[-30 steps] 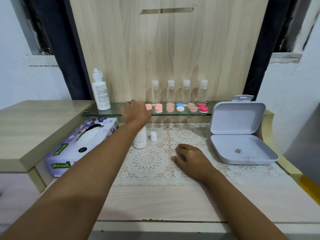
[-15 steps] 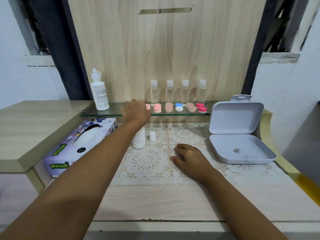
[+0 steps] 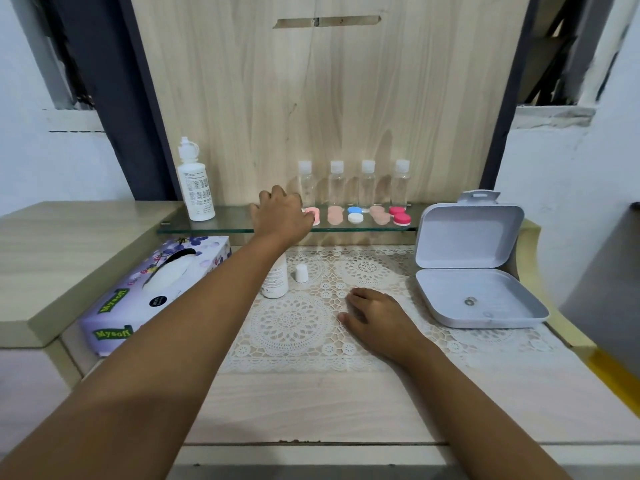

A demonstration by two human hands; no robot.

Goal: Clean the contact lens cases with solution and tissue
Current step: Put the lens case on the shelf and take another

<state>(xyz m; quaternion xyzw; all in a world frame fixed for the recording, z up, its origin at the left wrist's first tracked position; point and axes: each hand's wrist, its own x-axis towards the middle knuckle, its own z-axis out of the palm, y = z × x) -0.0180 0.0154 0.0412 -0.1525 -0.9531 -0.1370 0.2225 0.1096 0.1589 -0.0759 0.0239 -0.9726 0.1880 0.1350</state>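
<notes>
Head view. The left hand (image 3: 282, 216) reaches onto the glass shelf (image 3: 225, 221) and covers the left end of a pink lens case (image 3: 314, 216). Its fingers (image 3: 273, 196) curl down over the shelf, but whether they grip the case cannot be told. To the right of that case, four more lens cases (image 3: 354, 215) lie in a row along the shelf: peach, blue-and-white, peach and red. Four small clear bottles (image 3: 336, 183) stand upright behind them, and a tall white bottle (image 3: 194, 183) stands at the shelf's left end. The right hand (image 3: 379, 318) rests palm down, fingers relaxed and holding nothing, on the lace mat (image 3: 291, 323) that covers the table (image 3: 311, 407). On the table, a short white bottle (image 3: 276, 281) stands partly hidden by the left forearm, its loose cap (image 3: 301, 273) just beside it. A tissue box (image 3: 152, 292) lies at left; an open white box (image 3: 474, 299) sits at right.
</notes>
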